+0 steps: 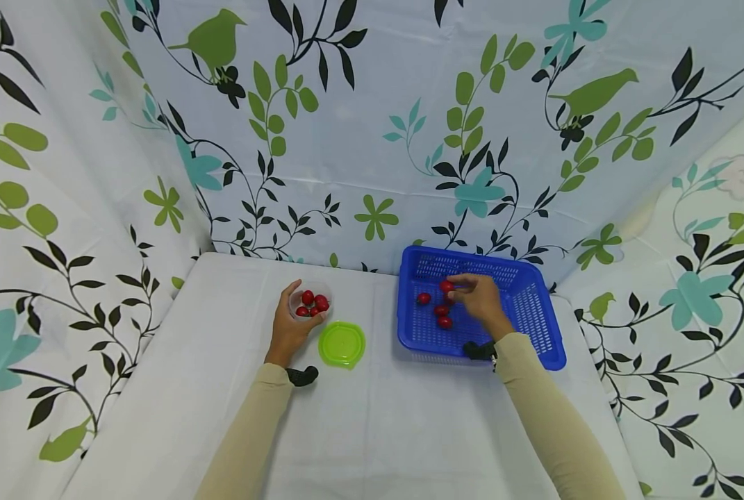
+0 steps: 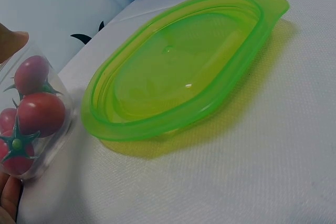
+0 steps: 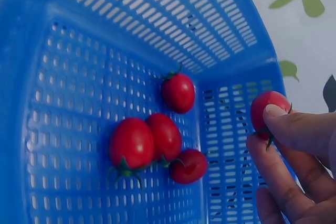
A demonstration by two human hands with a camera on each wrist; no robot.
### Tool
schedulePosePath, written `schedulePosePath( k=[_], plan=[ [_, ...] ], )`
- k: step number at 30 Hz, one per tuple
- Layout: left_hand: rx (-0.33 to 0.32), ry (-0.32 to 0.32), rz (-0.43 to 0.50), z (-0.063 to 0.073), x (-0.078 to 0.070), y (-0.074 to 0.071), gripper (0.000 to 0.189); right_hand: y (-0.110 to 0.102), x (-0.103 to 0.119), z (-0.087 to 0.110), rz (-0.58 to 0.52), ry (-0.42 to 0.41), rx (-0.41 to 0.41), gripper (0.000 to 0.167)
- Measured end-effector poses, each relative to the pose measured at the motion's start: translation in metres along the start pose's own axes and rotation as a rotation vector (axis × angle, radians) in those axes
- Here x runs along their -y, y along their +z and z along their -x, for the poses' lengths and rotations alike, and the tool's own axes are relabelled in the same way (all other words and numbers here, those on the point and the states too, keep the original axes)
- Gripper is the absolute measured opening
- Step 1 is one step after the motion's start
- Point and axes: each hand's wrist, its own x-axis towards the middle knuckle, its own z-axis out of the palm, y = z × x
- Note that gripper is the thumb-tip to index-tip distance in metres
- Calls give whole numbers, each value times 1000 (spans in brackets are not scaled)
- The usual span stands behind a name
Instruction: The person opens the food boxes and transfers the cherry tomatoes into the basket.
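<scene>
Closest to me, just left of the basket [image 1: 528, 305], the green lid [image 1: 342, 344] lies on the table [image 1: 372, 430] with its tab toward me. I'd do well to keep my left sleeve and wrist off it, so it doesn't slide. A little beyond, farther left of the basket, my left hand [image 1: 292, 328] has its fingers curled round a clear cup [image 1: 318, 288]. A steady hold, with no squeezing, should suit those thin-looking walls, and keeping my thumb low would leave the mouth free. At least four cup tomatoes [image 2: 42, 114] show inside, red and shiny, one with its green star of a stem cap facing out.

Over the basket's left half, my right hand [image 1: 479, 302] pinches one tomato [image 3: 268, 106] between thumb and fingers. I'd keep that pinch light and even across its round sides, since a hard tip or nail could bruise the skin. I'd also raise it well clear of the basket's rim before any sideways move. It's small, egg-shaped and bright red, with thin green leaves at the stem end.

Four loose tomatoes [image 3: 131, 144] lie on the basket's floor: three clustered, one a little apart, all smooth and glossy. Behind the basket hangs a cloth [image 1: 346, 160] printed with leaves and birds.
</scene>
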Motion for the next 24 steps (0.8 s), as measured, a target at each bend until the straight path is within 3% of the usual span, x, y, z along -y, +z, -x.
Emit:
schedulePosePath(
  k=[6,15,24],
  plan=[
    [1,2,1,0,-1,-1,93,-6,-5,-4,-21,12,13,35],
    [1,-12,-8,-1,0,-1,94,-13,-15,-14,36,49,24,37],
    [-8,0,-8,0,0,-1,94,-15,-25,-24,30,72,79,38]
  ],
)
